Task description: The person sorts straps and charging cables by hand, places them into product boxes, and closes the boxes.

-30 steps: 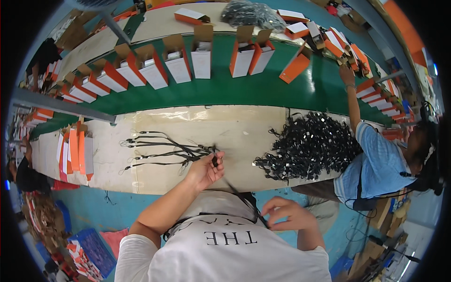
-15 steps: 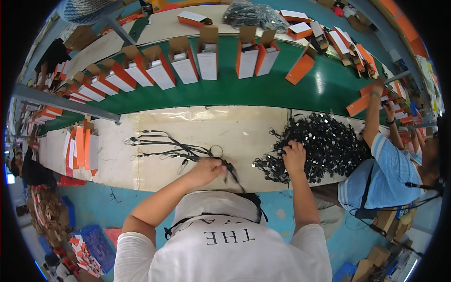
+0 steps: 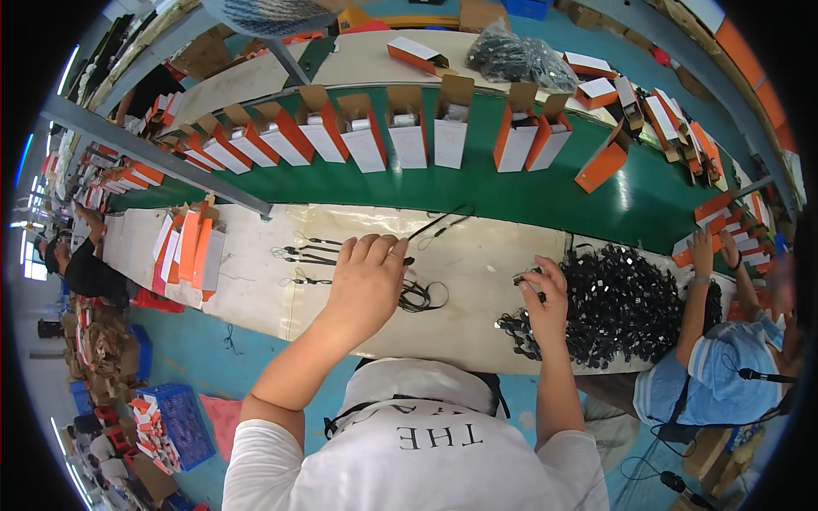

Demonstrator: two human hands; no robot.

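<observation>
Left hand (image 3: 368, 277): laid flat, fingers spread, grip open, on black cords (image 3: 341, 254) set in a row on the beige tabletop (image 3: 477, 332). Right hand (image 3: 544, 298): grip closed on one cord at the near-left edge of the black cord pile (image 3: 618, 302). A single cord was best drawn clear of tangles. Far conveyor (image 3: 477, 192): open orange-and-white boxes (image 3: 409, 136), pale items seen inside.

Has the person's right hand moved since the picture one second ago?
Yes. The right hand went from near the body, off the table, out to the left edge of the pile of black cords on the table.
</observation>
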